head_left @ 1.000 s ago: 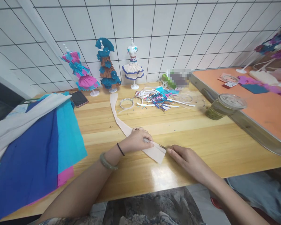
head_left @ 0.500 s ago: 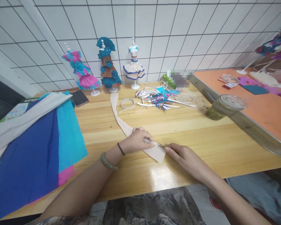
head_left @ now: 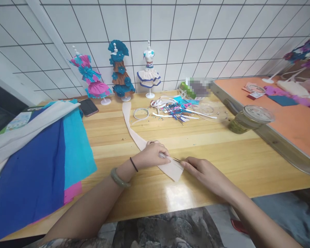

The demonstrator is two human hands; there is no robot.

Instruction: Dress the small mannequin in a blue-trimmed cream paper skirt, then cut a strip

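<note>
My left hand [head_left: 156,153] is closed on a long strip of pale pink crepe paper [head_left: 172,170], pinching it near its front end. From there the strip runs back across the wooden table and twists partway along. My right hand [head_left: 200,168] is closed on a pair of small scissors [head_left: 176,159]. Only the slim pointed blades show, lying at the strip's upper edge close to my left fingertips; the handles are hidden inside the hand.
Layered crepe paper sheets [head_left: 33,165] cover the left side beside a phone [head_left: 88,107]. Three dressed mannequin stands [head_left: 149,74] line the wall. A tape roll [head_left: 141,114], paper scraps [head_left: 177,109] and a lidded cup [head_left: 244,120] sit farther back. An orange-topped board [head_left: 279,120] lies right.
The view has shifted very slightly. Both hands keep their grips, and the strip's front end has moved a little to the right.
</note>
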